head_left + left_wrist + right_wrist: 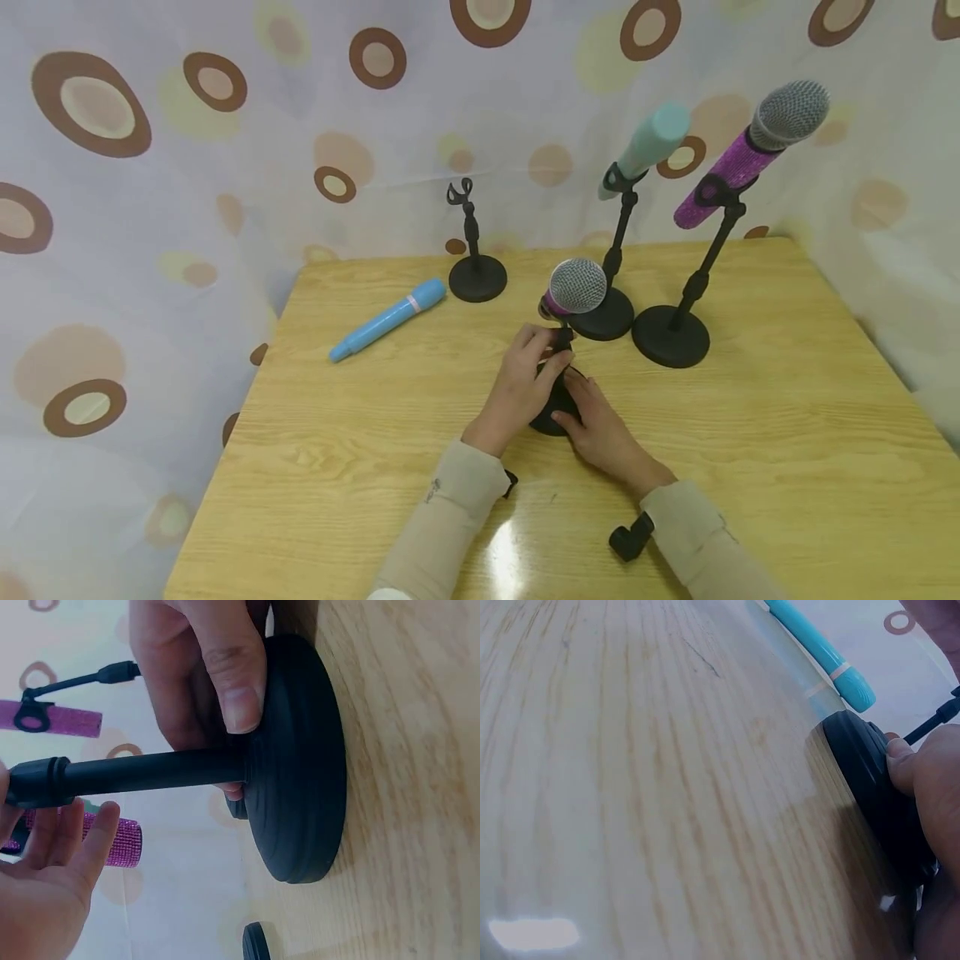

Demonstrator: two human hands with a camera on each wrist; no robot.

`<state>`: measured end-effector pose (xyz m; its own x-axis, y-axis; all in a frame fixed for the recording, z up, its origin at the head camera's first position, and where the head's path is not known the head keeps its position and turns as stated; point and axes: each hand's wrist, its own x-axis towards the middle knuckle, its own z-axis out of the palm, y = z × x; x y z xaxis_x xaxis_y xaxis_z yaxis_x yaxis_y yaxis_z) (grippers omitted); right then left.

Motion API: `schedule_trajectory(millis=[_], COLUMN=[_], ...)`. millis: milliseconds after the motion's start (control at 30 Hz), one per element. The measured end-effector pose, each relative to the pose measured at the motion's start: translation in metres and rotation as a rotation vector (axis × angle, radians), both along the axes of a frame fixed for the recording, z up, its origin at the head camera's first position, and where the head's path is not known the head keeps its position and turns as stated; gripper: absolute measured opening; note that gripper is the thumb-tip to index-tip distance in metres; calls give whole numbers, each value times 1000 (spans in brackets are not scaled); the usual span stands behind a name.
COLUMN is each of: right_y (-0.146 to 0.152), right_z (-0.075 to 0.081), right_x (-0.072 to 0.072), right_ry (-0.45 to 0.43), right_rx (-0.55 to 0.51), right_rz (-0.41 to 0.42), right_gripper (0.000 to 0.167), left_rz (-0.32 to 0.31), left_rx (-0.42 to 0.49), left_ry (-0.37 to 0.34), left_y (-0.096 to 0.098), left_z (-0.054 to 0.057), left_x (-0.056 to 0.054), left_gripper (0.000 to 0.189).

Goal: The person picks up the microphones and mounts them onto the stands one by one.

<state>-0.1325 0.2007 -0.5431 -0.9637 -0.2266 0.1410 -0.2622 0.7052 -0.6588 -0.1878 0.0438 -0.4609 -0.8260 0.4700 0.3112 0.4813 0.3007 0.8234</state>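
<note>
In the head view, a black desktop microphone stand [553, 411] carries a microphone [577, 286] with a silver mesh head and a purple body. My left hand [519, 379] grips the collar on the stand's pole, fingers and thumb around it. The left wrist view shows this collar [37, 781] at the top of the bare pole [154, 773]. Low on the same stand, my right hand [606, 437] holds the round base [304, 761], its thumb pressed on the upper face. In the right wrist view the base [874, 787] is close to the tabletop; contact is hard to tell.
Behind stand two more stands, one with a mint-green microphone [648, 142], one with a glittery purple microphone [727, 171]. An unloaded stand [477, 277] is at the back. A blue microphone-shaped stick [388, 319] lies on the wooden table [337, 467]. Patterned cloth [247, 167] hangs behind.
</note>
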Motion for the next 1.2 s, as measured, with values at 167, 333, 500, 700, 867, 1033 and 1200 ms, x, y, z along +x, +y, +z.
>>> schedule_trajectory(millis=[167,333,500,700,867,1033,1200], right_y=[1,2,1,-2,-1,-1,-2], right_z=[2,3,1,1,3,1,-1], right_x=[1,1,-1,-1,0,0,1], right_ry=[29,26,19,4,33,28,43], right_rx=[-16,-17,-22,-25,-31,-34,-51], right_rz=[-11,-7,1,9,-1,-7,-4], right_gripper=[58,58,60,60,59,59,59], left_rz=[-42,-17,66,97,51,47,55], left_rx=[68,100,68,44,82,162,207], left_ry=[-48,-104,-50,13,-15,-76,-152], left_y=[0,4,8,7,6,7,10], left_z=[5,10,10,8,5,5,8], left_x=[2,2,3,5,5,7,9], left_gripper=[30,26,23,28,32,29,25])
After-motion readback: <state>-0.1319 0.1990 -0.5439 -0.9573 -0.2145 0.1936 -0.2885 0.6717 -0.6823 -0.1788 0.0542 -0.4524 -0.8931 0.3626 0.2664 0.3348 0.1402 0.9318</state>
